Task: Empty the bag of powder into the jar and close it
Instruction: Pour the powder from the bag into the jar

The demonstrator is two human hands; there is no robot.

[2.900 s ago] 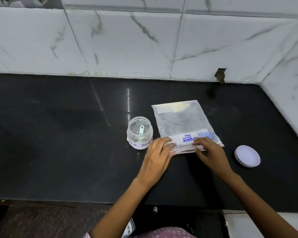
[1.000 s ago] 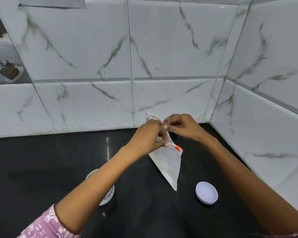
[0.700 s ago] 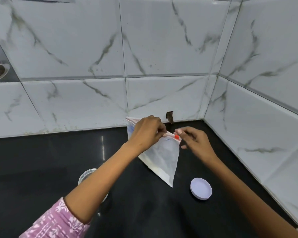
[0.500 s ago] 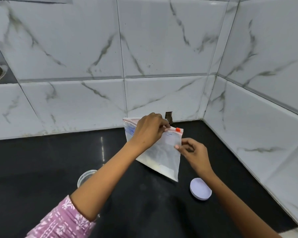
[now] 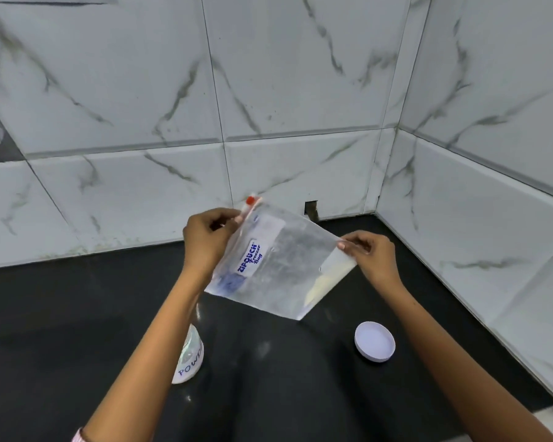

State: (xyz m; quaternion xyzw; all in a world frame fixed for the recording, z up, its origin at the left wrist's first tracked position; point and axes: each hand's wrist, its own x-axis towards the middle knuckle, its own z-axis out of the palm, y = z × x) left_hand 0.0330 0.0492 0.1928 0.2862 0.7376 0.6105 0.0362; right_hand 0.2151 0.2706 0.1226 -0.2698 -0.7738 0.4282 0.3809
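We hold the bag [image 5: 278, 263] up in the air between our two hands, above the black counter [image 5: 77, 330] and in front of the marble-tiled wall [image 5: 268, 90]. It is a clear zip pouch with a white label printed in blue, and it hangs tilted, its zip edge at the upper left with a small red slider [image 5: 251, 200] at the top end. A little pale powder [image 5: 328, 279] sits inside along the edge nearest our right hand.

Our left hand [image 5: 206, 239] is curled, thumb and fingers pinched on the zip edge just below the slider; the forearm rises steeply from the lower left, with a pink patterned cuff at the frame's bottom. Our right hand [image 5: 372, 256] pinches the opposite corner of the bag between thumb and forefinger, the other fingers folded, its forearm running in from the lower right. Both arms are extended forward and well apart, stretching the bag between them.

The jar [image 5: 190, 362] stands upright on the counter beneath the left forearm, which covers most of it; part of a blue hand-lettered label shows. We cannot see its mouth. The white lid [image 5: 374, 341] lies flat on the counter to the right, well apart from the jar, below the right wrist.
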